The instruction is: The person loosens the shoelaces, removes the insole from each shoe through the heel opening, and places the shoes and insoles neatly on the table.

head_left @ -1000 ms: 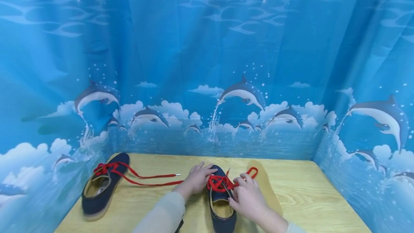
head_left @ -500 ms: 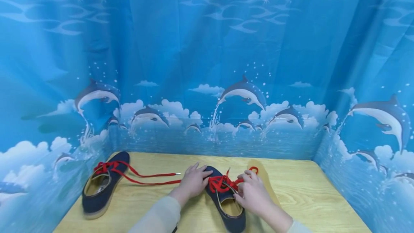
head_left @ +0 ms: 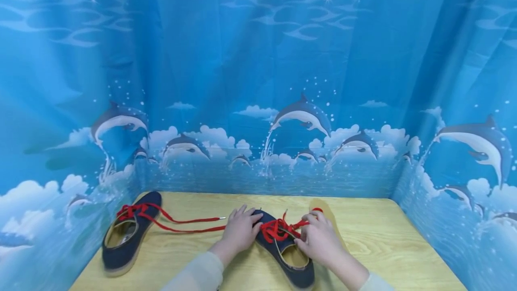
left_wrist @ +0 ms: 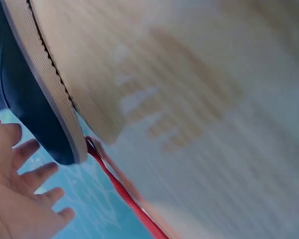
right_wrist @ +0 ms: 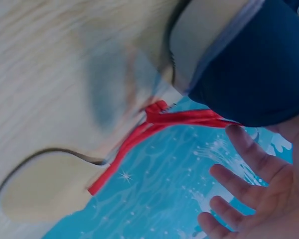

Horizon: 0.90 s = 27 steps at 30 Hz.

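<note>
A dark navy shoe [head_left: 300, 275] with red laces [head_left: 274, 230] lies slanted at the table's front middle, its toe to the far left. My left hand [head_left: 239, 230] touches the toe with extended fingers. The left wrist view shows this hand [left_wrist: 25, 186] with spread fingers beside the shoe [left_wrist: 32, 94]. My right hand [head_left: 323, 241] lies along the shoe's right side near the opening and the lace. Seen from the right wrist, its fingers [right_wrist: 246, 144] are spread below the shoe [right_wrist: 259, 64], one fingertip close to the red lace [right_wrist: 174, 118]. The right thumb is mostly hidden.
Another navy shoe [head_left: 121, 255] stands at the table's left, its red laces [head_left: 190, 226] trailing towards my left hand. A beige insole [head_left: 321, 205] lies flat beyond my right hand. The wooden table [head_left: 387, 246] is bordered by a blue dolphin-print curtain [head_left: 258, 80].
The shoe between my hands has turned: its heel has swung to the right and its toe to the left. My right hand has shifted slightly right; the other shoe has stayed put.
</note>
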Motion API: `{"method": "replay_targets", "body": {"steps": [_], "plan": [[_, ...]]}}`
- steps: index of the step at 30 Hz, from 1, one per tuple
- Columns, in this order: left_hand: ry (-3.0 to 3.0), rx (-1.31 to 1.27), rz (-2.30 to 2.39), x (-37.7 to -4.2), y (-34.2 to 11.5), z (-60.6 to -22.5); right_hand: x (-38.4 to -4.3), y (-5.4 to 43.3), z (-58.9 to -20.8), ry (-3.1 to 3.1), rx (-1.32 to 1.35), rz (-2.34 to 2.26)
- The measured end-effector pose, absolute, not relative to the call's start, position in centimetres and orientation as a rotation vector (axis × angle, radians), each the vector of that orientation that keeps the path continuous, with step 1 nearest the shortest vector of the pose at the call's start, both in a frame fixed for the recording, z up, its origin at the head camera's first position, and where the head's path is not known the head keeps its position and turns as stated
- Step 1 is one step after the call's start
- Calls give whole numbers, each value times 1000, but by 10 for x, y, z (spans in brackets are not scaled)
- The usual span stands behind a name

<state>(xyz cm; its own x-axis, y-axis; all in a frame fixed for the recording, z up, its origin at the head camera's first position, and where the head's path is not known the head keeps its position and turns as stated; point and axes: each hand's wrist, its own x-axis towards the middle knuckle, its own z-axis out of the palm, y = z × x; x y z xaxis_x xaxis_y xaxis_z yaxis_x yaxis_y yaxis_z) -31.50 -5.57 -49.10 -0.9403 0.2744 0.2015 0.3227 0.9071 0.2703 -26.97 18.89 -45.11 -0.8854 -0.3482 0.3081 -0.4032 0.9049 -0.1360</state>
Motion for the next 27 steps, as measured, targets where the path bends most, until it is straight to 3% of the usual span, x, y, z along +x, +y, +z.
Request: {"method": "replay_targets", "body": {"steps": [11,27], "plan": [[-2950,-623,-567,-333,-66,-493,-258,191,-443,-2874,548,208],[-2961,-412,-468,-312,-70,-484,-276,200,-452,-2797,598,354]]}}
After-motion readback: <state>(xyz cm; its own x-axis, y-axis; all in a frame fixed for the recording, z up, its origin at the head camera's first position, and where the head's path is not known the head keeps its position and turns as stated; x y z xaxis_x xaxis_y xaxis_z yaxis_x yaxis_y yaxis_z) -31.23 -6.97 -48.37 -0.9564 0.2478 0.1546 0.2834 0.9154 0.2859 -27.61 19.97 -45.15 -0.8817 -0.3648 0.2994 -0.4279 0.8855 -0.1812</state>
